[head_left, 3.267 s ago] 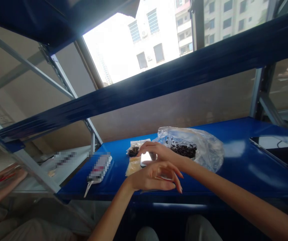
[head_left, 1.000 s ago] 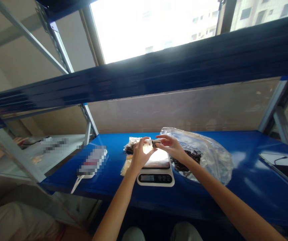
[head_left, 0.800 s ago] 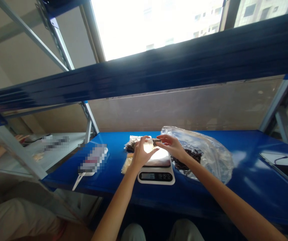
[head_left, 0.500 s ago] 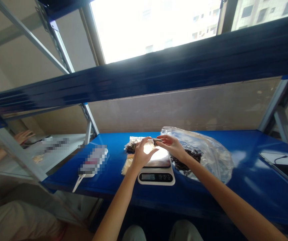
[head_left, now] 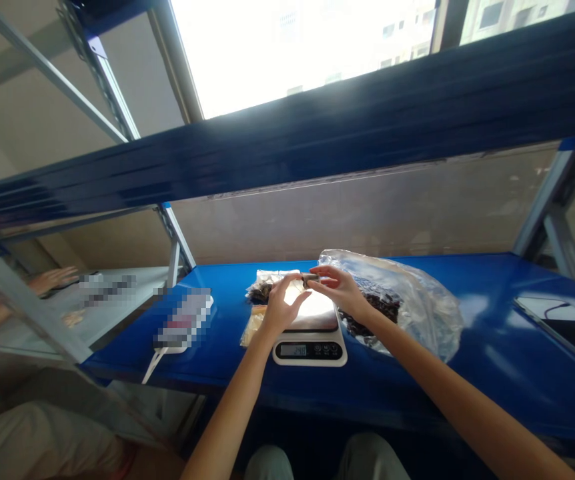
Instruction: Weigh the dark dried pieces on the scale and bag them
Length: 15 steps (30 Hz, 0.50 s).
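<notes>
Small cylinder [head_left: 312,280] is over the plate of a white digital scale [head_left: 338,337] on the blue desk [head_left: 487,373], pinched between the thumb and fingers of the right hand [head_left: 341,292]. At its other end curves the left hand [head_left: 278,308], thumb and fingertips apart — whether it grips too, I cannot tell. Just right of the scale lies a clear bag [head_left: 427,317] with dark pieces [head_left: 380,310]; just left, a yellowish packet [head_left: 252,328] — its contents unclear.
</notes>
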Tool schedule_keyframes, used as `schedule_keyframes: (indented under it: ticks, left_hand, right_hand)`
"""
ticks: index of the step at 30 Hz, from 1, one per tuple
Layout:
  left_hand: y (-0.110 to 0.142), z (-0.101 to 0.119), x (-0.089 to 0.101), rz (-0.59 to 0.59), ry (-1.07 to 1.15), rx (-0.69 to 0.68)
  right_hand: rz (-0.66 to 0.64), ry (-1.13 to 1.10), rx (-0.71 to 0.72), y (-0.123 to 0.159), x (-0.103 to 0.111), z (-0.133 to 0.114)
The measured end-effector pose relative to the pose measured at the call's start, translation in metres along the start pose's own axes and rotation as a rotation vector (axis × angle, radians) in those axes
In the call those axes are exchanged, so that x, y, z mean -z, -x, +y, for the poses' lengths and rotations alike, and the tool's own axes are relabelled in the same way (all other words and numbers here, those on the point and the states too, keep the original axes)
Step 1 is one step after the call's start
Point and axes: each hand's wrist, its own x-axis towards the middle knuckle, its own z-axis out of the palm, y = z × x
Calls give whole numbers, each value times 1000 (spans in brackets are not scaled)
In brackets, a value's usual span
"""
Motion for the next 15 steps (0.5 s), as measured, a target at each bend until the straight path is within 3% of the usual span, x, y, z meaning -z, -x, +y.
schedule_keyframes:
  ticks: [7,15]
  left_hand:
    - [1,4,0,-30,37,76]
    - [2,3,0,-51,62,77]
  right_hand:
    - [-7,-31,-16,1,0,-11]
    - [12,12,-27,0,-2,-3]
